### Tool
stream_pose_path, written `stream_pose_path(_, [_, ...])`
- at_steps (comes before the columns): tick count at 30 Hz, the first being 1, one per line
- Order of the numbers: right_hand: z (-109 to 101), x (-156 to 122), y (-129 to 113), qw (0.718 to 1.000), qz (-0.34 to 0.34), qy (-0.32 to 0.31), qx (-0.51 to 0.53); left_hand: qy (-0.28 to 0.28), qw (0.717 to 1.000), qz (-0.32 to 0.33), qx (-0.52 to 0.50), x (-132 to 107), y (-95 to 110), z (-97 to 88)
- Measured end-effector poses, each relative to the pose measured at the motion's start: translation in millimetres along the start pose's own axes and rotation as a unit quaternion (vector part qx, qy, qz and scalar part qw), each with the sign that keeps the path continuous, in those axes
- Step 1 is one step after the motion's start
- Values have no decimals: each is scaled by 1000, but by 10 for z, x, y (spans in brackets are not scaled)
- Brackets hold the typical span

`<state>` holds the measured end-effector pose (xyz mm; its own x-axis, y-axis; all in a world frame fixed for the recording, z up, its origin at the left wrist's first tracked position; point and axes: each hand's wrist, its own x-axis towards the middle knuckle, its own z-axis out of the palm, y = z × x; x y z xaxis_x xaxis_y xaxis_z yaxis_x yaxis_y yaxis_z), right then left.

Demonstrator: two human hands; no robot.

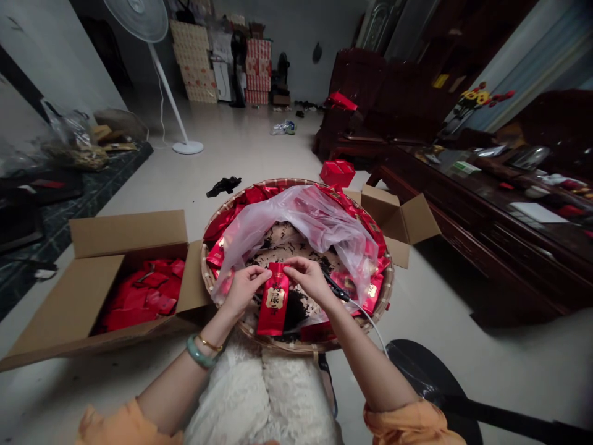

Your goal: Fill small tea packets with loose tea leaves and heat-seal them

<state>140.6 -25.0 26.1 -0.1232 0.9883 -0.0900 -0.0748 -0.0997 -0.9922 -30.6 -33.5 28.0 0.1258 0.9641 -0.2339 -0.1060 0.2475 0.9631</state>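
Note:
A small red foil pouch [272, 312] with a gold label hangs upright between my hands, over the near side of a round woven basket [390, 281]. My left hand [244, 287] pinches its top left corner. My right hand [309, 277] pinches the top right corner. Below them, dark loose leaves [296, 307] lie on a pale surface inside the basket, partly covered by a crumpled clear plastic sheet [250, 219]. More red pouches [365, 222] line the basket's rim. A black-handled corded device [337, 289] rests partly hidden behind my right wrist.
An open cardboard box [92, 296] full of red packets [148, 290] stands left of the basket. Another open box [393, 216] sits behind it on the right. A dark wooden table [430, 216] flanks the right side. A white standing fan [188, 147] is farther back.

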Motion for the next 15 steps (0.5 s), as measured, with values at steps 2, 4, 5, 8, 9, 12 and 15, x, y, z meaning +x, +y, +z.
stream_pose_path(2, [-4, 7, 20, 1000, -7, 0, 2, -20, 999, -7, -30, -18, -17, 27])
stream_pose_path(4, [-14, 9, 35, 1000, -12, 4, 4, -73, 995, -36, -59, -48, -35, 49])
stream_pose_path(5, [-20, 9, 39, 1000, -15, 7, 4, -106, 991, -57, -63, -65, -43, 56])
stream_pose_path(8, [-38, -2, 34, 999, -25, 1, -30, -150, 983, -106, -31, -109, -61, 60])
stream_pose_path(9, [-42, -6, 25, 998, -34, -6, -56, -148, 983, -111, -14, -118, -64, 58])
stream_pose_path(12, [-46, -11, -12, 983, -79, -16, -165, -150, 982, -108, 27, -130, -70, 66])
stream_pose_path(15, [-34, -6, -33, 945, -135, 5, -299, -176, 976, -103, 71, -131, -75, 103])
